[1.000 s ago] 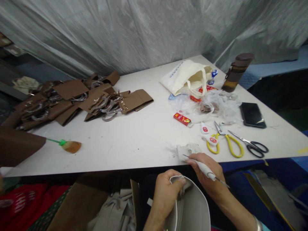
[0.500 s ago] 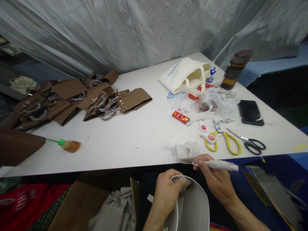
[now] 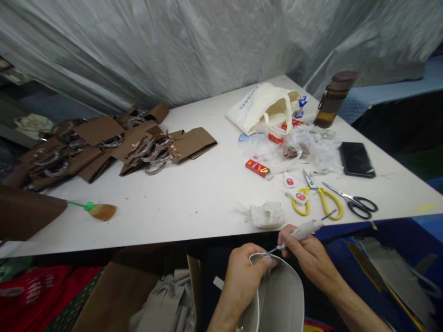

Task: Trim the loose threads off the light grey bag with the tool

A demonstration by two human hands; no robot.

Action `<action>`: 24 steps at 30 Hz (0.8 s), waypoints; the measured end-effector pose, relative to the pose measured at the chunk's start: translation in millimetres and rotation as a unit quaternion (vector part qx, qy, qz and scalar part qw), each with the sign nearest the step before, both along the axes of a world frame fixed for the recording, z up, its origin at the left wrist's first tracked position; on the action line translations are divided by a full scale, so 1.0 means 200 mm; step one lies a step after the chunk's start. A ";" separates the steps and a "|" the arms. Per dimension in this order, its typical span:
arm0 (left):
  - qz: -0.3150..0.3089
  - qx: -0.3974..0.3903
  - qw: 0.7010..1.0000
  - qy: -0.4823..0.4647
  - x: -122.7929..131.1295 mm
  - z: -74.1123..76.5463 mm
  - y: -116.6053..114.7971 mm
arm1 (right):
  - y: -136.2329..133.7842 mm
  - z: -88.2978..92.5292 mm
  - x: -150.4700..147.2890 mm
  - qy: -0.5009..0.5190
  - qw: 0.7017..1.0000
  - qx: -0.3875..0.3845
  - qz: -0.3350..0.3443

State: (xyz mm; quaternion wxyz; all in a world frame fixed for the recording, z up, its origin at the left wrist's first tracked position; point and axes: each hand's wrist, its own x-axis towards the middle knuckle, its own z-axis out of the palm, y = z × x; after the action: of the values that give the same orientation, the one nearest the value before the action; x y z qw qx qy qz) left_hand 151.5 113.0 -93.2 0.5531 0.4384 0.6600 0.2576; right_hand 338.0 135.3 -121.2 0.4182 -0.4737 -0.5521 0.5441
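Observation:
My left hand [image 3: 244,276] is closed on the rim of a light grey bag body [image 3: 282,295], below the table's front edge. Its thumb presses on the inner side of the rim, and the bag's open mouth faces up. In my right hand [image 3: 304,253] is an awl [image 3: 304,230] with a white wrapped handle; thin metal sticks out at both ends. The awl's tip meets the bag's rim close to my left thumb; whether it pierces the material I cannot tell. A white wrapped block [image 3: 267,215] lies on the table just beyond my hands.
Brown bags [image 3: 98,130] are heaped on the table's left, near a green-handled brush [image 3: 102,211]. To the right lie yellow-handled scissors [image 3: 323,198], black-handled scissors [image 3: 356,203], a phone [image 3: 357,159], a bottle [image 3: 335,99] and a cream tote [image 3: 259,108]. A cardboard box [image 3: 104,295] holds grey pieces below.
My right hand has tilted the awl, bringing its tip down from beside the white block to the bag's rim. My left hand keeps its grip on the bag.

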 end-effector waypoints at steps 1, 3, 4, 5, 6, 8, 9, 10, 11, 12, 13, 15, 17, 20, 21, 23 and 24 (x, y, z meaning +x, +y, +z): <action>0.000 0.001 1.000 -0.002 0.00 0.00 0.00 | 0.00 0.01 0.00 -0.009 1.000 0.006 0.006; 0.000 -0.001 1.000 -0.004 0.00 0.00 -0.01 | 0.01 0.03 0.01 -0.032 0.999 0.022 0.022; 0.000 -0.004 1.000 -0.005 0.01 0.00 -0.01 | 0.02 0.04 0.01 -0.044 0.998 0.029 0.032; -0.001 -0.007 1.000 -0.006 0.01 0.00 -0.01 | 0.03 0.05 0.01 -0.057 0.997 0.037 0.043; -0.001 -0.009 1.000 -0.006 0.01 0.00 -0.01 | 0.04 0.06 0.01 -0.069 0.995 0.045 0.055; -0.002 -0.012 1.000 -0.007 0.01 0.00 -0.01 | 0.06 0.08 0.01 -0.090 0.991 0.062 0.075; -0.003 -0.011 1.000 -0.008 0.02 0.00 -0.02 | 0.07 0.08 0.01 -0.099 0.989 0.070 0.083; -0.005 -0.009 1.000 -0.009 0.02 0.00 -0.02 | 0.08 0.09 0.01 -0.106 0.987 0.077 0.089; -0.007 -0.006 1.000 -0.012 0.02 0.00 -0.02 | 0.08 0.09 0.00 -0.113 0.986 0.082 0.094; -0.008 -0.002 1.000 -0.016 0.03 0.00 -0.02 | 0.09 0.09 0.00 -0.120 0.984 0.088 0.099; -0.009 0.002 1.000 -0.020 0.03 0.00 -0.02 | 0.09 0.09 0.00 -0.126 0.982 0.093 0.102; -0.008 0.007 1.000 -0.027 0.04 -0.01 -0.02 | 0.09 0.09 0.00 -0.131 0.980 0.100 0.109; -0.009 0.006 1.000 -0.024 0.05 -0.01 -0.03 | 0.08 0.08 -0.01 -0.128 0.981 0.093 0.112; -0.015 0.010 1.000 -0.018 0.04 -0.03 -0.03 | 0.03 0.05 -0.02 -0.104 0.988 0.063 0.091; -0.014 0.012 1.000 -0.018 0.04 -0.03 -0.03 | 0.02 0.04 -0.02 -0.091 0.992 0.051 0.074; -0.005 0.014 1.000 -0.021 0.02 -0.03 -0.02 | -0.01 0.01 -0.03 -0.064 0.997 0.030 0.031; 0.000 0.014 1.000 -0.019 0.01 -0.03 -0.02 | -0.03 0.00 -0.04 -0.053 0.998 0.022 0.006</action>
State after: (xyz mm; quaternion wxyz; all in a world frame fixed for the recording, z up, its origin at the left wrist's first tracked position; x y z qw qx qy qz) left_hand 153.7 109.8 -99.6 0.5596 0.4412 0.6454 0.2752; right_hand 330.9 130.3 -120.8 0.3955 -0.4889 -0.5881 0.5086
